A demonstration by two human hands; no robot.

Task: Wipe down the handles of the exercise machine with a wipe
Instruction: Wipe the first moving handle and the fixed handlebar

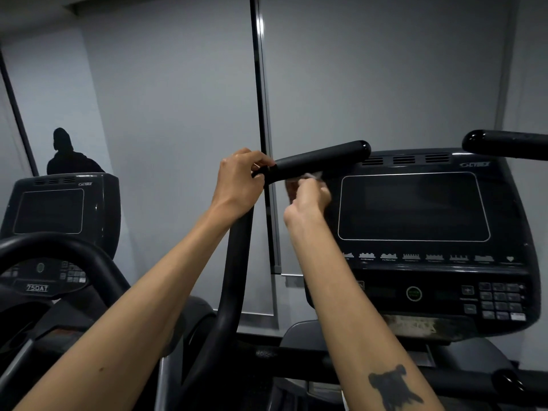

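Note:
The machine's left handle [321, 160] is a black padded bar that angles up to the right from a curved black post. My left hand [238, 180] grips the bar at its lower end, where it bends into the post. Just under the bar, my right hand [308, 197] pinches a small white wipe [312, 175] against the handle's underside; the hand is blurred. The right handle [504, 143] juts in from the right edge, above the console, with no hand on it.
The machine's console [415, 232] with its dark screen and keypad stands right of my hands. A second machine with console [59, 209] and curved bar [74, 250] is at the left. A dark figure of a person [69, 155] stands behind it. Grey blinds fill the back.

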